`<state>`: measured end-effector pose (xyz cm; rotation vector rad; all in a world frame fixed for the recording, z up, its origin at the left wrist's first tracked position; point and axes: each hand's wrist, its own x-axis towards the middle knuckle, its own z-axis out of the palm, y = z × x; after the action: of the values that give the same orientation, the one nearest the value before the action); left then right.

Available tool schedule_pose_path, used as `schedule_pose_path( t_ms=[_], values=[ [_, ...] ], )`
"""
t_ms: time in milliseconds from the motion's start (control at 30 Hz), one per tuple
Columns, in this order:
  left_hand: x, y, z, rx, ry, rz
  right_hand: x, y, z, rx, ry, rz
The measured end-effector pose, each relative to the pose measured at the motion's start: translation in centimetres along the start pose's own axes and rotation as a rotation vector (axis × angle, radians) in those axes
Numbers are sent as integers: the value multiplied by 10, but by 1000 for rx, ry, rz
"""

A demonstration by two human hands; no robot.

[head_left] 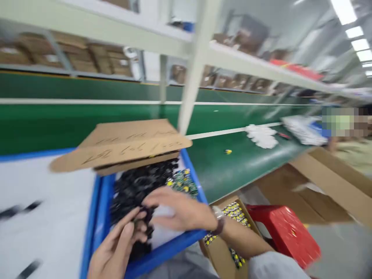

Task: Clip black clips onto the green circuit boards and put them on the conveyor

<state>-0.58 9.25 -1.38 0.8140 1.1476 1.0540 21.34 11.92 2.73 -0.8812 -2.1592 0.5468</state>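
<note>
My right hand (180,209) reaches in from the right over a blue-rimmed tray (167,248). Its fingers are stretched out, with the thumb apart, above a heap of small black plastic parts (139,182). My left hand (116,246) is at the tray's near left, palm turned up and fingers curled close to the right fingertips. Something dark shows by the left fingertips, but blur and the black heap behind hide what it is. Small green circuit boards with yellow pieces (184,182) lie in the tray's right corner.
A cardboard piece with handwriting (130,143) lies across the tray's far side. To the left is a white-bottomed tray (52,201) with several black parts. A carton of yellow-and-black parts (236,213), a red stool (286,232) and white gloves (261,135) are on the right.
</note>
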Motion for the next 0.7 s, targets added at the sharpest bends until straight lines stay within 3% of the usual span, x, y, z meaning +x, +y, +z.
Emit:
schedule_pose_path(
  t_ms=[33,100,200,300,433,533,700],
  values=[
    [-8,4,-11,-56,44,-18,-7,0,-7,-16,105,109],
    [-20,13,-28,-140,185,15,-20,11,-15,-108,149,256],
    [-32,20,-42,-154,291,28,-32,24,-2,-233,-59,239],
    [-38,16,-40,-127,240,-5,-32,22,25,-357,-259,191],
    [-42,9,-28,-61,120,-52,-20,22,50,-494,-361,242],
    [-43,7,-24,-29,73,-50,-15,28,51,-476,-375,266],
    [-38,5,-30,37,-9,-45,-20,35,46,-404,-277,244]
  ],
)
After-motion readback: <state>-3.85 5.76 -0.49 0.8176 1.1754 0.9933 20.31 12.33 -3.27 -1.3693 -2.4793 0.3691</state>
